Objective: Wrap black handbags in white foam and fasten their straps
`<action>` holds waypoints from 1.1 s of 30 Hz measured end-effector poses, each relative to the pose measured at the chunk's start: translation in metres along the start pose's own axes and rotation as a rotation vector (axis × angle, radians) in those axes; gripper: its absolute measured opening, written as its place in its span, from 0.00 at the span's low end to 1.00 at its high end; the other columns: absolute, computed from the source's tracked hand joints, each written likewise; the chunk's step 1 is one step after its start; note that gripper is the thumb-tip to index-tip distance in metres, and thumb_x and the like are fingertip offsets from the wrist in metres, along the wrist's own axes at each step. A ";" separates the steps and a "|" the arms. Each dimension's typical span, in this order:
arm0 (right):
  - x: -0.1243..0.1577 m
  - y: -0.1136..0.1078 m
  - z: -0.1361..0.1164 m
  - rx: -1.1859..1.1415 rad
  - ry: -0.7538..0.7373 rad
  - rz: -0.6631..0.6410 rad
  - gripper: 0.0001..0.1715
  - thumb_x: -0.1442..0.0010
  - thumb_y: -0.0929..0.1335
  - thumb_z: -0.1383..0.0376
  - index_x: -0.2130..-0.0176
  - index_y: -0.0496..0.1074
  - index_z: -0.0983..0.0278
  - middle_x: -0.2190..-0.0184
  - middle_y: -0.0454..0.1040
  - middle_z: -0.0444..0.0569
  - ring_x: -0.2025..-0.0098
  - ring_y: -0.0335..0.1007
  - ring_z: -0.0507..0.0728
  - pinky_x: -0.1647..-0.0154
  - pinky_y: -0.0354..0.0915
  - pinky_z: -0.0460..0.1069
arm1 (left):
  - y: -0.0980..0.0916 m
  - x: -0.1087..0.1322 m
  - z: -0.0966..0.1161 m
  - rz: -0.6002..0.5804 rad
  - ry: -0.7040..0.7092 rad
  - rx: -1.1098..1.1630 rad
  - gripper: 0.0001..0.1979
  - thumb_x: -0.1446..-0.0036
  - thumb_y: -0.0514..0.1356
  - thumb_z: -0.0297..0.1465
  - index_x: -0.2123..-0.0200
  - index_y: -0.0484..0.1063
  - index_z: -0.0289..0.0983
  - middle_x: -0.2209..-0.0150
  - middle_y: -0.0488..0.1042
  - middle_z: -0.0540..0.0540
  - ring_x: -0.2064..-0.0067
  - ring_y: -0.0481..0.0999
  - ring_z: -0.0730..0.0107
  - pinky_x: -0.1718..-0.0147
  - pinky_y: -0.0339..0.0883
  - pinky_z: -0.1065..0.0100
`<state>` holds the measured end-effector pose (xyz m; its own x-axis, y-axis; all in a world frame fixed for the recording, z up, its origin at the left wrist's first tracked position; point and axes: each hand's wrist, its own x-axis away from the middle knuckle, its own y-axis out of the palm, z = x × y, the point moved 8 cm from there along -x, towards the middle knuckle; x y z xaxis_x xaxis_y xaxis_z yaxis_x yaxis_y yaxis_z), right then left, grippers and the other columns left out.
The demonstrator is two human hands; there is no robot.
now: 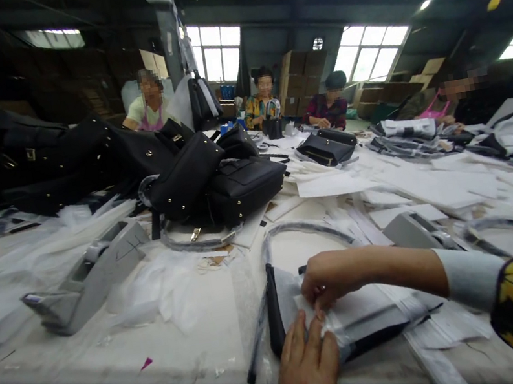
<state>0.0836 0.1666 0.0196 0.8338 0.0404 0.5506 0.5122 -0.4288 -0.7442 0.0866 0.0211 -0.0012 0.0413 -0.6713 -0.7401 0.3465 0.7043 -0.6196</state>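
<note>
A black handbag (274, 320) lies near the table's front edge, its upper face covered by white wrapping paper (369, 307). Its handle (302, 227), sheathed in clear plastic, loops out behind it. My left hand (309, 363) rests on the near side of the wrapping, fingers stretched forward and pressing down. Just beyond those fingertips, my right hand (332, 277) reaches in from the right with closed fingers, pinching the paper over the bag. Part of the bag is hidden under the paper and my hands.
A grey tape dispenser (97, 271) stands to the left; another grey dispenser (418, 232) is behind my right forearm. Black handbags (246, 187) are piled beyond. Loose white sheets (436, 178) cover the right side. Several people sit across the table.
</note>
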 end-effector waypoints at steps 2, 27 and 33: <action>0.001 -0.001 -0.001 -0.014 0.002 -0.002 0.08 0.43 0.74 0.60 0.63 0.80 0.61 0.74 0.78 0.42 0.72 0.69 0.50 0.71 0.55 0.43 | 0.005 0.003 0.000 0.008 -0.022 -0.012 0.14 0.35 0.50 0.23 0.55 0.74 0.38 0.48 0.78 0.44 0.42 0.74 0.54 0.50 0.76 0.58; -0.004 0.010 0.008 0.037 0.082 0.066 0.09 0.51 0.76 0.58 0.70 0.82 0.60 0.76 0.80 0.47 0.73 0.74 0.58 0.74 0.55 0.47 | 0.006 -0.010 0.003 0.357 -0.057 -0.214 0.09 0.39 0.57 0.25 0.70 0.74 0.40 0.67 0.83 0.51 0.62 0.84 0.64 0.64 0.78 0.67; -0.013 0.009 0.006 0.307 0.071 0.078 0.12 0.50 0.75 0.51 0.70 0.82 0.56 0.76 0.80 0.47 0.72 0.76 0.59 0.76 0.49 0.48 | -0.008 -0.015 0.003 0.250 -0.059 -0.125 0.12 0.37 0.53 0.25 0.66 0.75 0.39 0.62 0.83 0.50 0.58 0.83 0.64 0.61 0.78 0.68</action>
<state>0.0790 0.1672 0.0037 0.8621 -0.0491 0.5043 0.4945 -0.1352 -0.8586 0.0858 0.0246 0.0153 0.1667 -0.4831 -0.8595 0.2004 0.8701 -0.4502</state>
